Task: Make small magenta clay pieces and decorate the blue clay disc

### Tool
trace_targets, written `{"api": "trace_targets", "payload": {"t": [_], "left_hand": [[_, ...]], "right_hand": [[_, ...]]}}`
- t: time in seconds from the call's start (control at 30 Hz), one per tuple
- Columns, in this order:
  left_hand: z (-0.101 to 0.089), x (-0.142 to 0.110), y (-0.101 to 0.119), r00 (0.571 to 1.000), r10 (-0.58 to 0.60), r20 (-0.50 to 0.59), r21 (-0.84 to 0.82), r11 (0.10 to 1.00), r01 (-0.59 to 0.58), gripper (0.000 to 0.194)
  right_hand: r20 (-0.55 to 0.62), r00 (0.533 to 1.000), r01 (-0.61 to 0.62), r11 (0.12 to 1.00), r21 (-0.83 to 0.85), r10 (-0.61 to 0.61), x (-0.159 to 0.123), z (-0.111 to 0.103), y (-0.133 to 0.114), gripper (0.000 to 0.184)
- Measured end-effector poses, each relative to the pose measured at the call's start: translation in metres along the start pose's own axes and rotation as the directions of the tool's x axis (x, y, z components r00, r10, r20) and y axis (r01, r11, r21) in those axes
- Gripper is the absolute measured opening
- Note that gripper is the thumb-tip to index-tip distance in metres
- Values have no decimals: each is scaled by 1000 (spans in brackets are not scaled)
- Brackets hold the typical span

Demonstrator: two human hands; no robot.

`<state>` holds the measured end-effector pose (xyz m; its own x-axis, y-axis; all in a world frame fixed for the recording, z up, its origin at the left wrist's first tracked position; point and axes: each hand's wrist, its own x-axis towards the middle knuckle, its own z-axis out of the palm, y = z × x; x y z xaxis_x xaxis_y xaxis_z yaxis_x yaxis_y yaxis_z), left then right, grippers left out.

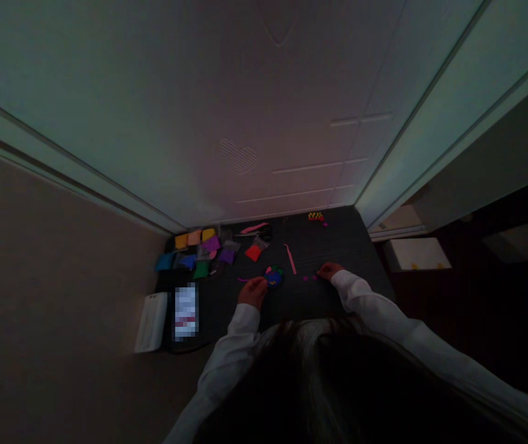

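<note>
Dark desk (301, 305); blue disc (273, 279) decorated, left hand (252, 292) curled beside it; purple dots (305, 279) loose, right hand (330, 270) curled toward right edge; grips unclear.

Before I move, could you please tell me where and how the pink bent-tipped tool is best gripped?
I would pinch the pink bent-tipped tool by its straight, wider near end, coming from the right: the thin hooked tip points away, and the right hand is on that side.

Arms (234, 348) extended, left hand (253, 292) curled, right hand (329, 271) (well apart) curled too
</note>
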<state>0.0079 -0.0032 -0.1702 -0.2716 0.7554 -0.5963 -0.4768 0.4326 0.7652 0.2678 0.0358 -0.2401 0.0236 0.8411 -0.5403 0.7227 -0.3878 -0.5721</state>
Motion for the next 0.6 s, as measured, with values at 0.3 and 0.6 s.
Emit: {"api": "trace_targets", "payload": {"t": [0.3, 0.6], "left_hand": [[0, -1, 0, 998, -43, 54, -23, 999, 44, 34], [1, 0, -3, 999, -39, 3, 6, 999, 39, 27]], "right_hand": [[2, 1000, 15, 1000, 11, -16, -1, 0, 2, 24], [1, 1000, -5, 1000, 2, 5, 0, 0, 0, 22]]}}
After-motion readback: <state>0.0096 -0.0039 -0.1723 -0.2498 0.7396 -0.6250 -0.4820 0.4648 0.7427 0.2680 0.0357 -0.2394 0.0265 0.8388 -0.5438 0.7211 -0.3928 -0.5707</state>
